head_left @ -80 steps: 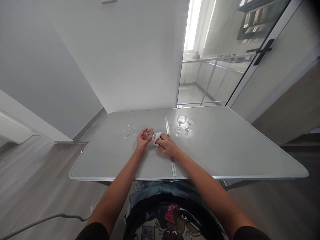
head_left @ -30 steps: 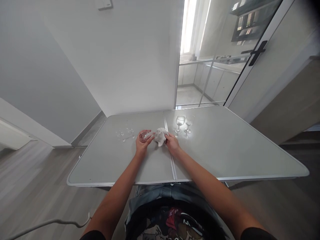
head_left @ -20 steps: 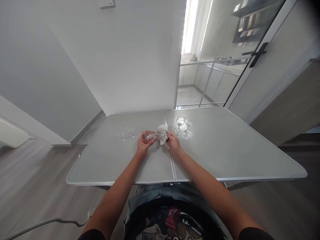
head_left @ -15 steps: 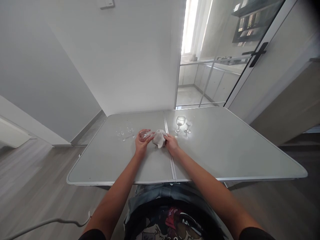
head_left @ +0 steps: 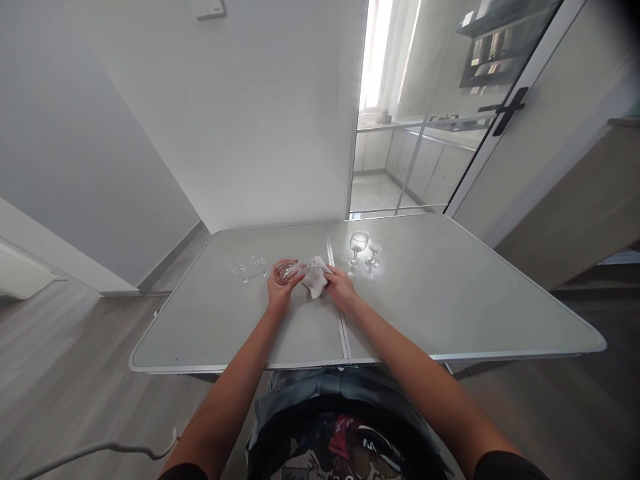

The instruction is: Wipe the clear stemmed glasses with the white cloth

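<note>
My left hand [head_left: 281, 283] is closed around the bowl of a clear stemmed glass [head_left: 289, 270], which lies on its side with its stem end toward the right. My right hand [head_left: 341, 288] grips a white cloth [head_left: 315, 277] that is bunched at the stem and foot of that glass. The cloth hides part of the stem and foot. Both hands are just above the table, left of its middle seam. To the right stand two more stemmed glasses, a brighter one [head_left: 359, 248] and a fainter one [head_left: 373, 252], both upright.
The grey folding table [head_left: 450, 300] has a metal rim and a seam [head_left: 336, 287] across it. At its left rear stand more clear glasses [head_left: 249, 265], hard to make out. A wall and a glass door [head_left: 415, 133] rise behind. A cable [head_left: 110, 445] hangs at lower left.
The cloth has shifted shape at the stem, with a corner now hanging lower and its top raised. The hands keep their hold; the whole view has moved slightly.
</note>
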`<state>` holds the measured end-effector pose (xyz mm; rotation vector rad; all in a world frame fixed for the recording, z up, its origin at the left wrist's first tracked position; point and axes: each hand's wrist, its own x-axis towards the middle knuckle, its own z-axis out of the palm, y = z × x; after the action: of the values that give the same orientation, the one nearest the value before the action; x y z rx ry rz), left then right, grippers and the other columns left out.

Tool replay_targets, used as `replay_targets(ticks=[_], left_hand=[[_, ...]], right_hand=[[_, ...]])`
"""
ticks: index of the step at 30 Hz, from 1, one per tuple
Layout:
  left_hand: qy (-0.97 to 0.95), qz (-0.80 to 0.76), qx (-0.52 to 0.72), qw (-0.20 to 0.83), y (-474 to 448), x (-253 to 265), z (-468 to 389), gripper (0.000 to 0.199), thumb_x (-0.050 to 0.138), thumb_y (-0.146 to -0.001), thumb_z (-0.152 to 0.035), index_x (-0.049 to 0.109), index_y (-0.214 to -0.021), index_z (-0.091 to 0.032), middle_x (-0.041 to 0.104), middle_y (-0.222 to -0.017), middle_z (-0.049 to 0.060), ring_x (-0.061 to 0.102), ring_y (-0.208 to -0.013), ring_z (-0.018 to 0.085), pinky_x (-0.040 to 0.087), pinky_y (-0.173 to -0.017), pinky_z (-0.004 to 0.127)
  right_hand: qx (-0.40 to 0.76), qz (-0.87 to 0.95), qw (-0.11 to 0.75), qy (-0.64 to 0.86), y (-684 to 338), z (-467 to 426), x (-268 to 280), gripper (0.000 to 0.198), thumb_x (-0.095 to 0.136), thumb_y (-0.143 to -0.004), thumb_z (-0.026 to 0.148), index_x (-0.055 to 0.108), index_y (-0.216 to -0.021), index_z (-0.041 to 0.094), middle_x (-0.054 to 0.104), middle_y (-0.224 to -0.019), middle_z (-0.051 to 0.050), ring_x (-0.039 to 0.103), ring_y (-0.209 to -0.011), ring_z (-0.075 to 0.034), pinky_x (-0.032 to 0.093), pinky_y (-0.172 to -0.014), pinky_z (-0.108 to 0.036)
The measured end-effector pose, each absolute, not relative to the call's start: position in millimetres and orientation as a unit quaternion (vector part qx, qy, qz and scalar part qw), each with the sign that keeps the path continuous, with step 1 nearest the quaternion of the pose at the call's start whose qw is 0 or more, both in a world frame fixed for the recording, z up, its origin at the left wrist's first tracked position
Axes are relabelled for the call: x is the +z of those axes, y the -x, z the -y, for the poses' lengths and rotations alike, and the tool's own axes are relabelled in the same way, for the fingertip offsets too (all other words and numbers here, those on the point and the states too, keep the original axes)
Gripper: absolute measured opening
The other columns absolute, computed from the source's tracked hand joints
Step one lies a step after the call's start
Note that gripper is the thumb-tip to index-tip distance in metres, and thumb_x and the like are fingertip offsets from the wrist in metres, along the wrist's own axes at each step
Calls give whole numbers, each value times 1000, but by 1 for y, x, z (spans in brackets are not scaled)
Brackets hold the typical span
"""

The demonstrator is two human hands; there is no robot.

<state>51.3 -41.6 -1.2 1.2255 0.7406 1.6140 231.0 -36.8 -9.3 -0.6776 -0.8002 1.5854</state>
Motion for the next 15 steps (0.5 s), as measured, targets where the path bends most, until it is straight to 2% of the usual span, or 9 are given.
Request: replay_targets(ticks=[6,12,15], left_hand=[[-515,-312,639,479,-52,-2,43,62,90,-70,-36,56,-121,-23,65,-129,13,71,-113,31,61,-95,49],[-510,-294,642,492,-51,-1,43,63,90,-70,-33,55,-121,-24,64,-130,12,71,-112,31,61,-95,49],[-485,-303,676,465,-50,-1,40,65,89,-70,-36,53,-122,-25,62,-134,13,70,-114,31,61,-94,47]], right_hand=[[636,324,637,292,-234,36,-6,37,74,-76,32,74,-112,24,75,-104,-4,65,-98,-20,51,-85,-31],[669,349,581,305,-229,37,-10,29,75,-70,30,76,-97,20,75,-90,-5,65,-85,-20,51,-75,-30],[671,355,574,306,-227,39,-10,29,73,-71,28,77,-99,19,74,-90,-5,64,-85,-20,51,-76,-31]])
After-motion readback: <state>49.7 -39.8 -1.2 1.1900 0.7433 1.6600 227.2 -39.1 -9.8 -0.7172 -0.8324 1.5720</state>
